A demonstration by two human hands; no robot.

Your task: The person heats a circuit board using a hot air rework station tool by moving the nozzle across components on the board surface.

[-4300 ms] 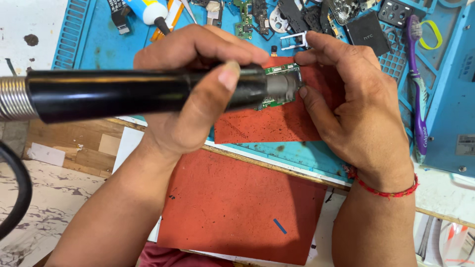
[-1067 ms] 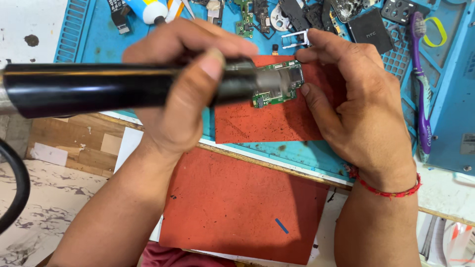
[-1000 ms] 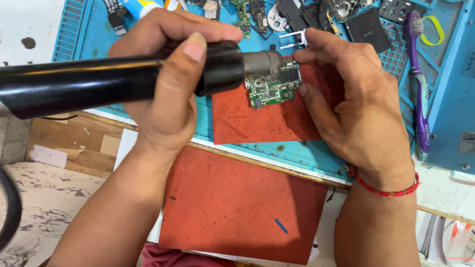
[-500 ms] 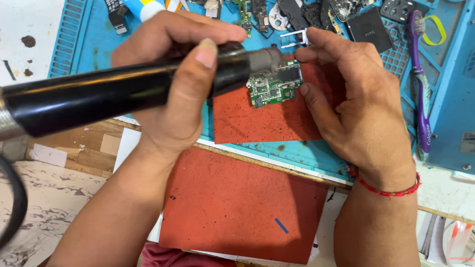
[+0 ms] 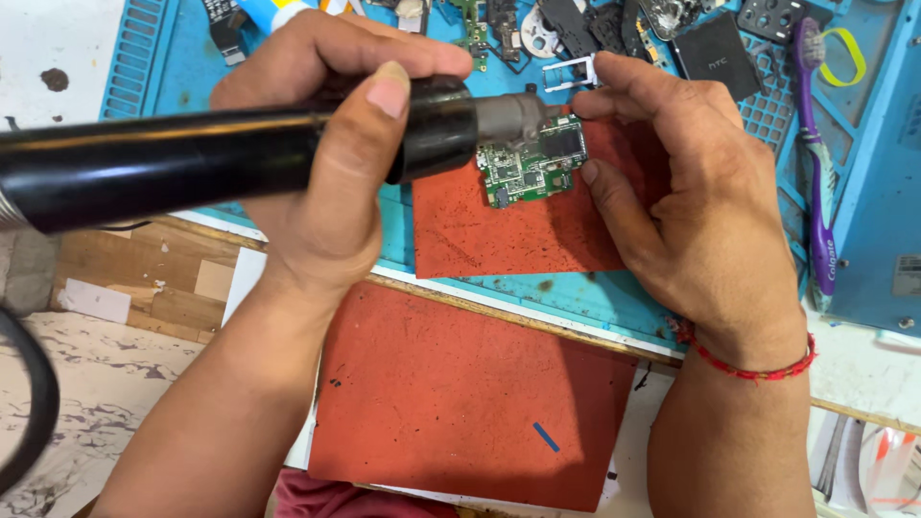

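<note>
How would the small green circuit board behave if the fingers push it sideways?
The circuit board looks thin, flat and stiff, so it probably slides rather than bends. It seems light; the right hand steadies its edge. Its tiny parts look fragile.

Both forearms are bare, with no sleeves showing anywhere up to the bottom edge of the view. The left hand (image 5: 336, 144) wears nothing: no ring, glove or band. The right hand (image 5: 700, 201) is also bare of rings and gloves, but its wrist carries a thin red thread bracelet (image 5: 748, 364), wound around once and slightly frayed. The fingernails on both hands are cut short and left unpainted.
</note>
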